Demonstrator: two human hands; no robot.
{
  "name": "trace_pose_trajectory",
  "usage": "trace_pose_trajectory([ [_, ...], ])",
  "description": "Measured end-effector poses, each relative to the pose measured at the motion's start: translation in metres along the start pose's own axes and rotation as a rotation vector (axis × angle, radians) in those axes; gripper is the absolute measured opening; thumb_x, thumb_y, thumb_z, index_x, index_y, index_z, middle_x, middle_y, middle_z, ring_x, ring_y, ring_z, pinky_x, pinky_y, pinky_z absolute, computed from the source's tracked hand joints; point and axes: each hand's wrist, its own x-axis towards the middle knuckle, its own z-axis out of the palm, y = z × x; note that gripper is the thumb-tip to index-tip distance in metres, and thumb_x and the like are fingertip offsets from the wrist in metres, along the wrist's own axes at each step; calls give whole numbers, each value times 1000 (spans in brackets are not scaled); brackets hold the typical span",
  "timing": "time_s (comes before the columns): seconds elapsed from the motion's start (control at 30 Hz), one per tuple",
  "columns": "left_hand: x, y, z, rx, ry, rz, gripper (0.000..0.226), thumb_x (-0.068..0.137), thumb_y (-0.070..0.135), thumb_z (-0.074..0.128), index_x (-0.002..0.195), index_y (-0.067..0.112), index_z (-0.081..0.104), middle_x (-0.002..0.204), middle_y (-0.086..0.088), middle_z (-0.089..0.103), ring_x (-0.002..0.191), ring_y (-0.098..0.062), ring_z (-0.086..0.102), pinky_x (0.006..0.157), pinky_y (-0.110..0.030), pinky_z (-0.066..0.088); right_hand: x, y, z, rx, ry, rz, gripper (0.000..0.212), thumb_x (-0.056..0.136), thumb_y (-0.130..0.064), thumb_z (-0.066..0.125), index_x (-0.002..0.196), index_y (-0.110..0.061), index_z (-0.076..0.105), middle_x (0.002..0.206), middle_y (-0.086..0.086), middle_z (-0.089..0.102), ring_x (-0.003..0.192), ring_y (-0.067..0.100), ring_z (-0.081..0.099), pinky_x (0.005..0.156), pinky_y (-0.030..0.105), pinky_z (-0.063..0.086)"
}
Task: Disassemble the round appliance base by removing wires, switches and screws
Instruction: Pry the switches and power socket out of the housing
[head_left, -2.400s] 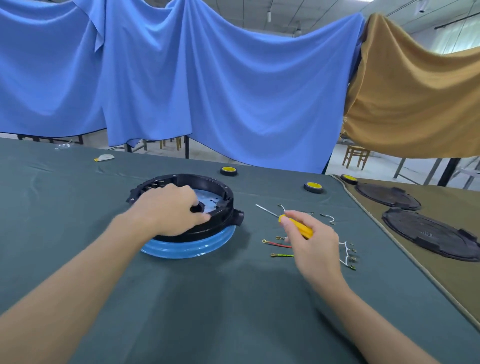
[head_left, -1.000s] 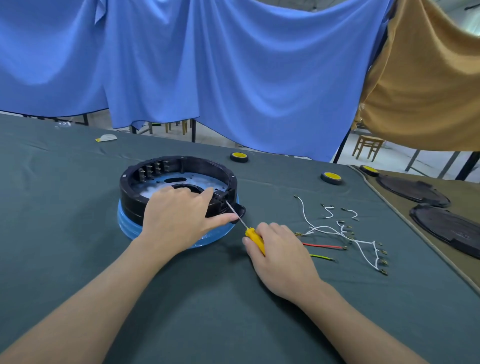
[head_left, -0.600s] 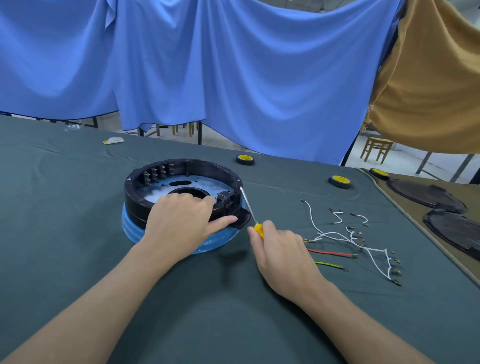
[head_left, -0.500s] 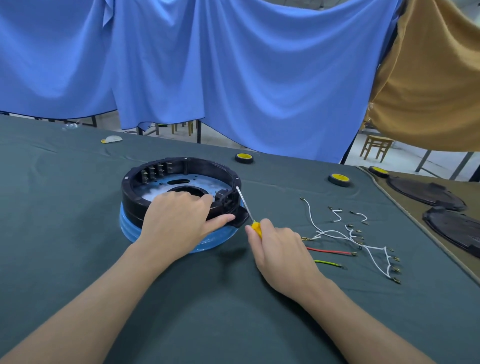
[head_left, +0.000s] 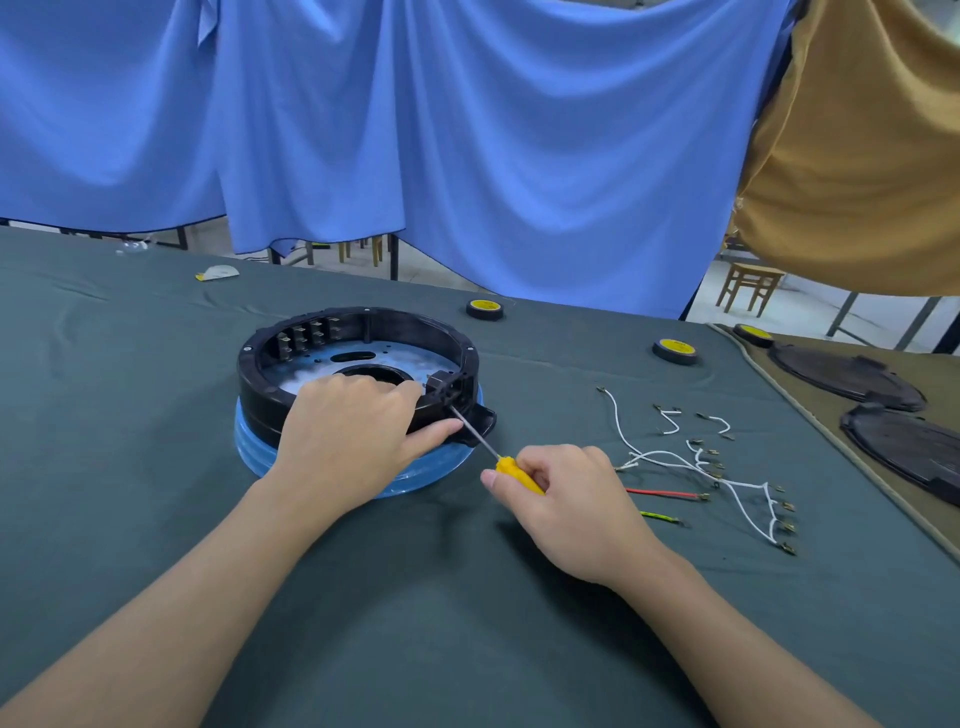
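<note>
A round black appliance base (head_left: 270, 374) with a blue lower ring sits on the dark green table cloth (head_left: 104, 467). My left hand (head_left: 353, 431) grips its near rim, fingers curled over the edge and thumb along the outside. My right hand (head_left: 566, 493) holds a yellow-handled screwdriver (head_left: 511, 470); its thin metal shaft points up-left into the black block on the base's right rim. Several switch terminals (head_left: 306, 335) line the base's inner far-left wall. Removed white wires (head_left: 691, 462), a red wire (head_left: 662, 493) and a yellow-green wire (head_left: 657, 516) lie to the right.
Two yellow-topped black discs (head_left: 484, 308) (head_left: 674, 351) lie behind the base and wires; a third disc (head_left: 752, 333) sits further right. Black round covers (head_left: 847, 376) rest on a brown cloth at right. Blue and tan sheets hang behind the table. A small white scrap (head_left: 218, 272) lies far left.
My right hand carried the screwdriver from beside the wires over to the base and set its tip against the block on the right rim. My left hand shifted along the near rim.
</note>
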Motion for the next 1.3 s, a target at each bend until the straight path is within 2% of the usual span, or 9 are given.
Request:
trace_pose_trajectory([
  [0.17,0,1,-4,-8,12,-35,56,77,64,42,49,17,52,37,1,45,36,-25,46,49,-17,6,11,-7,0,31,-4,3,56,88,-48,60,54,-14,31,45,1,31,53,20,29,55,34,29],
  [0.27,0,2,-3,-9,6,-38,53,75,62,41,50,17,55,37,1,46,36,-24,46,50,-16,5,12,-11,3,82,22,-4,54,89,-44,61,57,-9,36,46,0,31,54,20,27,52,26,27],
  [0.43,1,2,-2,25,-7,-52,51,75,60,41,50,18,56,37,2,46,36,-24,47,50,-17,4,13,-15,5,205,17,36,53,89,-38,66,58,-2,42,46,-4,25,51,14,23,46,23,23],
  [0.53,1,1,-1,52,-29,-52,48,75,57,45,51,17,58,38,2,47,36,-24,47,50,-19,4,17,-12,3,359,-48,132,49,89,-37,67,61,1,53,45,-7,27,45,10,23,42,17,20],
  [0.67,1,2,-1,45,-33,-58,46,75,54,47,51,16,56,38,0,47,35,-24,47,50,-20,7,21,-11,-3,686,-257,247,41,96,-35,59,64,-10,60,45,-5,32,42,12,26,44,21,22],
  [0.77,0,3,0,31,-26,-61,47,76,54,43,52,16,57,39,-2,49,36,-25,48,49,-22,12,22,-18,-2,710,-361,294,36,104,-31,45,78,-8,57,53,-2,41,43,11,37,44,20,33],
  [0.9,0,3,-1,20,-13,-60,48,77,53,43,51,15,54,39,-1,47,35,-25,45,49,-21,11,19,-30,4,814,-383,425,32,106,-33,37,87,-11,49,59,-3,29,39,6,21,37,17,18],
  [1.07,0,4,-4,11,-28,-59,48,77,54,43,51,16,54,39,-1,47,36,-25,45,50,-18,4,16,-36,9,877,-290,515,36,104,-40,38,79,-14,42,47,-9,25,36,8,16,36,19,14],
  [1.3,1,9,-5,-14,-19,-60,49,76,53,43,49,14,53,36,-1,43,33,-24,42,52,-16,3,27,-26,-2,1173,-402,693,41,103,-42,43,72,-15,43,51,-6,22,35,7,13,33,17,14],
])
